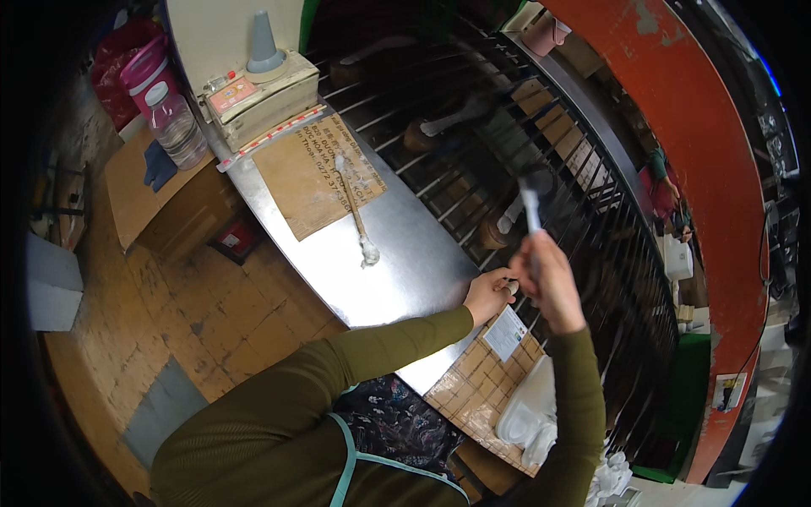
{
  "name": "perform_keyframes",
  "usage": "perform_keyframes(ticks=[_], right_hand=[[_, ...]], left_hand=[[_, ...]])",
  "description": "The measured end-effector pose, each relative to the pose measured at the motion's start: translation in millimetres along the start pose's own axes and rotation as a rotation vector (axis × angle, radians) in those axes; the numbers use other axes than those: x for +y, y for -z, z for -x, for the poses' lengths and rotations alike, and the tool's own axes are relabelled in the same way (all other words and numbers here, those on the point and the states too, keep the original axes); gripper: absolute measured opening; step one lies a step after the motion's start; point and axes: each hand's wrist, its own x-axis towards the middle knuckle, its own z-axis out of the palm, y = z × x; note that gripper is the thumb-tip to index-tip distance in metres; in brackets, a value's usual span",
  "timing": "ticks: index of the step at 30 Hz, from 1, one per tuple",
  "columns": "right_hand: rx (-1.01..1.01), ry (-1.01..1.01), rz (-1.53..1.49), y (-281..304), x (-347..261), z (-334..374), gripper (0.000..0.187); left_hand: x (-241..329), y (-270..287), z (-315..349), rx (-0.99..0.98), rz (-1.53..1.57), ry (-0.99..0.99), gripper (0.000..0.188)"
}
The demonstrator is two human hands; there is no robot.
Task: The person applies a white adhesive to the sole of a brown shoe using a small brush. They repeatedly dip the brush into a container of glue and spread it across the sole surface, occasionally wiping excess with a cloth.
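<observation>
My right hand [551, 279] is raised over the black bars and closed round a white-handled tool [530, 207]. Motion smears the tool's far end, so its kind does not show. Just left of it, my left hand [490, 296] is closed at the edge of the metal table, with a small pale thing [511, 288] at its fingertips. What that thing belongs to is hidden. On the bars beyond lie grey-white pieces with brown ends, one close to my hands [494, 230] and one farther off [418, 135].
A stick with whitish clumped ends [359, 221] lies across brown cardboard [283, 190] on the metal table [338, 283]. A grey cone [264, 46] stands on a box at the back. White trays [528, 406] and a printed card [505, 333] lie near me. An orange-red frame [714, 169] curves along the right.
</observation>
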Motion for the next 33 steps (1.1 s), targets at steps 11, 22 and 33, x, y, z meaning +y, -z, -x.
perform_keyframes(ticks=[11, 22, 33], right_hand=[[-0.217, -0.111, -0.281, -106.4, 15.2, -53.2, 0.030], [0.482, -0.173, 0.032, 59.5, 56.9, -20.3, 0.037], [0.442, -0.368, 0.977, 214.5, 198.3, 24.2, 0.128]], left_hand=[[-78.8, 10.2, -57.4, -0.381, 0.565, 0.121, 0.032], [-13.3, 14.7, -13.9, -0.087, 0.091, 0.031, 0.026], [-8.4, -13.5, -11.7, -0.251, 0.112, 0.146, 0.029]])
